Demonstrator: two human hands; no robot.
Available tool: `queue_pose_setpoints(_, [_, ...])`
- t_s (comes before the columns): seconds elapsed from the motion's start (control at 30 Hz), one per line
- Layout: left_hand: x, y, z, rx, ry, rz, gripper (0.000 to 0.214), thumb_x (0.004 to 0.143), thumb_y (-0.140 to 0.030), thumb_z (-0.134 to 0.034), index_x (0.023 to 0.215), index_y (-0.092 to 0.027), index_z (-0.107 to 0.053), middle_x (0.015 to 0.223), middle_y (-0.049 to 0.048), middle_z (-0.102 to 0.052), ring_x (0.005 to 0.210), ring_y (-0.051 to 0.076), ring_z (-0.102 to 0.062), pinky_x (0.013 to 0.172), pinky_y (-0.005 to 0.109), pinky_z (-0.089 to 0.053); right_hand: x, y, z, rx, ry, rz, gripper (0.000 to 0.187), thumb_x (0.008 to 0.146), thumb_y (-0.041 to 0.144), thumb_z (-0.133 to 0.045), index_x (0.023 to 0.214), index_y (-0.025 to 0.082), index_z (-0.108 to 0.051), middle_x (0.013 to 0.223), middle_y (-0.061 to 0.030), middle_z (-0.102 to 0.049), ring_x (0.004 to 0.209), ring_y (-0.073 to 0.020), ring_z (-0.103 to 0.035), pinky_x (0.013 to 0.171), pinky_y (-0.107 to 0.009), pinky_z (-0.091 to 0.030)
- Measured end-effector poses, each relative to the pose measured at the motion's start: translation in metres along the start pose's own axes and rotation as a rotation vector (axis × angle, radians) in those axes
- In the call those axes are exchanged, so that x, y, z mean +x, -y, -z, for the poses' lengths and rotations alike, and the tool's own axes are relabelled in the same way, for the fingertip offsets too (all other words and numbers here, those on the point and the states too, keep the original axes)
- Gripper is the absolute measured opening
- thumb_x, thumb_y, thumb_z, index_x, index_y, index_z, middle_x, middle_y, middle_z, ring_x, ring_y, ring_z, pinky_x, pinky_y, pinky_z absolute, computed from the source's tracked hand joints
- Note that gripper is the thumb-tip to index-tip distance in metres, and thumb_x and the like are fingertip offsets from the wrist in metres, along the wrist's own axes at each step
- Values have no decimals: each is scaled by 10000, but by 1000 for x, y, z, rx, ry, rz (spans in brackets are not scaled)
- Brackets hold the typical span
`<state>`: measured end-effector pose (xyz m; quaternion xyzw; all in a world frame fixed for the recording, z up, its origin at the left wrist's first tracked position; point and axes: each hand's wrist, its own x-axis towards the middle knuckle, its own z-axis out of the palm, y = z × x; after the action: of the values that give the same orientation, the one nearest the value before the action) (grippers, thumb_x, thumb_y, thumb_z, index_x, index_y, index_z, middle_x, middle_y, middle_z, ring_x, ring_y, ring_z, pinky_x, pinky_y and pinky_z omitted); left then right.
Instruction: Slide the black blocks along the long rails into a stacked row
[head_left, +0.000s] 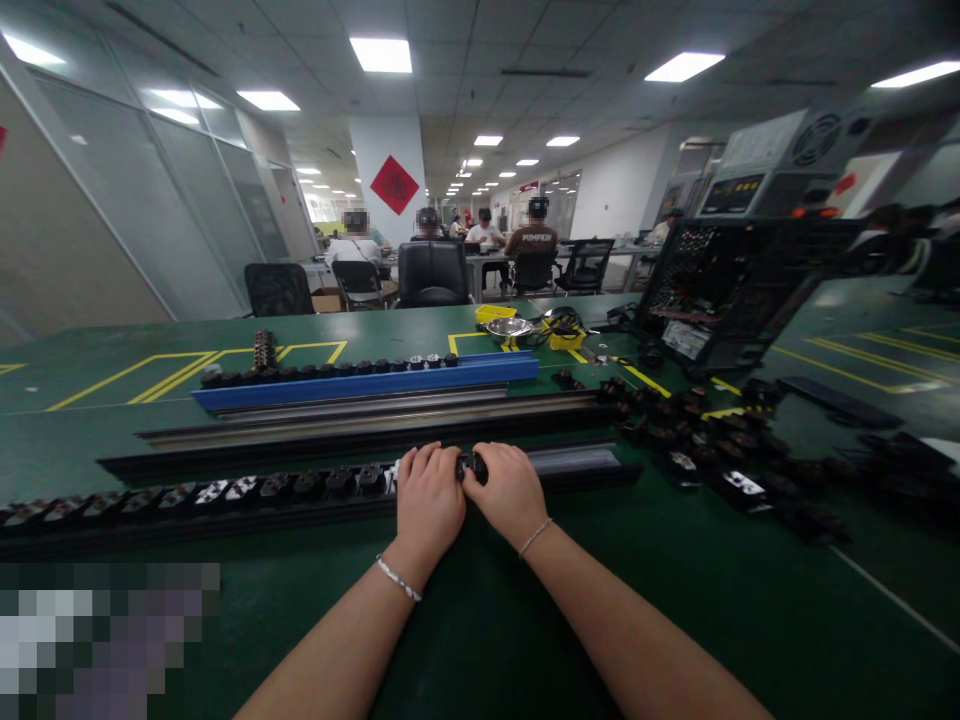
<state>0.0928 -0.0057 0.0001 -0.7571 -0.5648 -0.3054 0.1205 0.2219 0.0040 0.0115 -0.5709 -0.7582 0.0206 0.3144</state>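
A long black rail (pixel 585 462) lies across the green table in front of me, with a row of small black parts (pixel 225 490) seated in its left half. My left hand (pixel 427 495) and my right hand (pixel 508 492) meet over the rail, fingers curled. Together they pinch one small black part (pixel 471 465) at the end of the row. Both wrists wear thin bracelets.
Behind lie two more long rails (pixel 337 415) and a blue rail (pixel 360 385) carrying several black parts. A heap of loose black parts (pixel 690 430) spreads at the right, beside an open computer case (pixel 720 290). A metal bowl (pixel 508 327) stands farther back. Several people sit at distant desks.
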Motion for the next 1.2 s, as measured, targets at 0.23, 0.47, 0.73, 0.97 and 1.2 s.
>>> queue_pose_setpoints(0.23, [0, 0, 1, -2, -2, -1, 309, 803, -118, -437, 1039, -192, -621, 1009, 75, -699, 1111, 253, -558, 1018, 450, -319, 0, -4, 1, 28, -32, 0, 90, 771, 234, -527, 807, 192, -598, 860, -66, -656, 876, -201, -561, 847, -309, -391])
queue_pose_setpoints(0.47, [-1, 0, -1, 7, -13, -6, 320, 792, -115, -437, 1040, -199, -621, 1011, 76, -698, 1110, 252, -556, 1013, 445, -318, -1, -9, -1, 38, -62, -22, 116, 756, 217, -519, 832, 197, -604, 871, -69, -657, 891, -202, -565, 840, -311, -408])
queue_pose_setpoints(0.73, [-1, 0, 0, 14, -9, -10, 323, 793, -107, -431, 1044, -188, -618, 1022, 75, -693, 1115, 251, -549, 1018, 442, -310, -1, -13, 3, 31, -57, -37, 131, 749, 208, -513, 837, 187, -608, 881, -74, -661, 882, -204, -565, 843, -311, -409])
queue_pose_setpoints(0.97, [-1, 0, 0, 10, -3, -7, 330, 790, -112, -429, 1040, -200, -626, 1014, 82, -693, 1107, 253, -553, 1015, 447, -318, -1, -14, 5, 7, -43, -50, 131, 741, 203, -515, 835, 191, -606, 875, -74, -657, 880, -205, -564, 831, -309, -409])
queue_pose_setpoints(1.2, [-1, -1, 1, 14, 5, -2, 318, 790, -107, -425, 1027, -192, -621, 1033, 76, -693, 1116, 251, -550, 1020, 441, -309, -2, -18, 6, 42, -54, -86, 135, 740, 210, -520, 840, 193, -609, 873, -75, -656, 893, -213, -562, 817, -313, -415])
